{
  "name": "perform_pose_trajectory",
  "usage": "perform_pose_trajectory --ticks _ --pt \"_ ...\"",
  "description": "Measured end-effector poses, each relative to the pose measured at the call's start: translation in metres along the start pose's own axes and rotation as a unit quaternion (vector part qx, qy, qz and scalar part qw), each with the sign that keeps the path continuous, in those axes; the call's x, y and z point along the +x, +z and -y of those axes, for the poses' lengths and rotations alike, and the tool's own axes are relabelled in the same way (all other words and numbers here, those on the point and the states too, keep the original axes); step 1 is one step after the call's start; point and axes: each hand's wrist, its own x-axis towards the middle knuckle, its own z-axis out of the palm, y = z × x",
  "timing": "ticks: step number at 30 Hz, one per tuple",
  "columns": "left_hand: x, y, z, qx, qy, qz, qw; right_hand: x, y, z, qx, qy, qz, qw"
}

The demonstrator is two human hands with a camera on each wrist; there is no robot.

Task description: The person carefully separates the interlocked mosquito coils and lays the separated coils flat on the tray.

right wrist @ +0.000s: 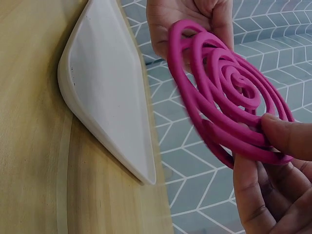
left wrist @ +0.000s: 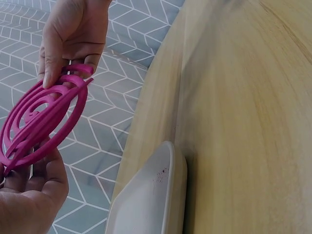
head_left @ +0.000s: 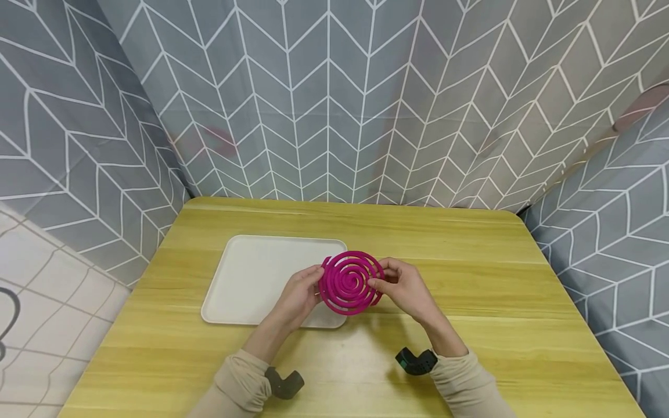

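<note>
Both hands hold up a magenta spiral coil (head_left: pixel 352 283), made of round strands with gaps between its turns, above the table in the head view. On its left edge the left hand (head_left: pixel 301 292) grips the rim. The right hand (head_left: pixel 406 286) pinches the opposite side, its thumb lying over the outer turns. In the right wrist view the coil (right wrist: pixel 231 102) looks layered, with strands standing apart from each other. From the left wrist the coil (left wrist: pixel 46 109) is seen nearly edge-on, between the left hand (left wrist: pixel 36 195) below and the right hand (left wrist: pixel 75 36) above.
A white rectangular tray (head_left: pixel 261 278) lies on the wooden table (head_left: pixel 470 278), left of centre and partly under the left hand and coil. Grey patterned curtains (head_left: pixel 334 104) surround the table's back and sides. Each wrist wears a black device (head_left: pixel 416 361).
</note>
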Motion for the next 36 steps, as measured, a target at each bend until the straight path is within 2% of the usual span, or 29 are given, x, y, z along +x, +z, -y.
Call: perform_pose_trajectory --ticks 5,9,16,27,31,36 --pt "-0.0005 0.0009 -0.0004 0.006 0.005 0.013 0.9999 0.0007 0.0012 0.0 0.019 0.008 0.001 0.9998" --pt "-0.0006 0.0013 0.0005 0.0 0.007 0.009 0.9999 0.0004 0.0023 -0.0016 0.031 0.012 -0.001 0.9994" --pt "-0.0005 0.0007 0.0031 -0.013 0.01 -0.003 0.9999 -0.0012 0.0033 -0.0041 0.016 0.003 -0.011 0.9998" --pt "-0.0033 -0.0005 0.0033 -0.017 0.016 0.021 0.9995 -0.0029 0.0036 -0.004 0.03 0.02 -0.01 0.9993" --pt "-0.0023 -0.0006 0.0044 -0.011 0.02 0.017 0.9996 -0.0024 0.0037 -0.0038 0.031 0.019 -0.01 0.9993" --pt "-0.0009 -0.0018 0.0073 -0.002 0.014 0.005 0.9999 -0.0023 0.0037 -0.0042 0.006 0.005 -0.007 0.9999"
